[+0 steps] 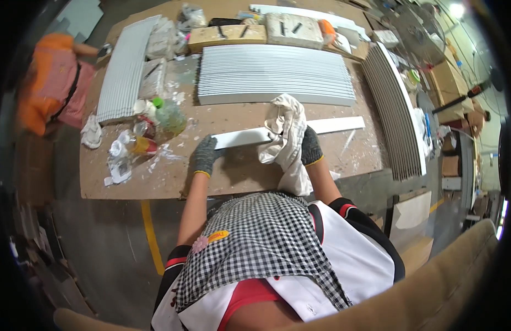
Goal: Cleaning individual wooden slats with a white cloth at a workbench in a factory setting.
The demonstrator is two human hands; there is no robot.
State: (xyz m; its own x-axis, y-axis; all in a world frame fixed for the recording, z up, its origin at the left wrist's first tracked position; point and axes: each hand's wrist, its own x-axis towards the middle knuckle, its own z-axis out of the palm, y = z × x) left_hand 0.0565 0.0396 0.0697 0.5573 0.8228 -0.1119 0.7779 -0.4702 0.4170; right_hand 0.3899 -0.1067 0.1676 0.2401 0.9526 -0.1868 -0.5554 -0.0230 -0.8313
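— Workbench [156, 182] from the head view?
— Brown, paint-spattered; a white strip [332, 125] lies across it.
— Hands?
— Gloved left hand [205, 155] presses flat on the strip's end; right hand [309, 147] clutches a pale rag [286, 132] against the strip.

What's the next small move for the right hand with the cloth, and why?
Probably sweep the cloth rightward along the white strip. The gloved right hand presses the cloth on the strip near its middle, the gloved left hand pins the strip's left end to the table, and the stretch to the right of the cloth lies uncovered.
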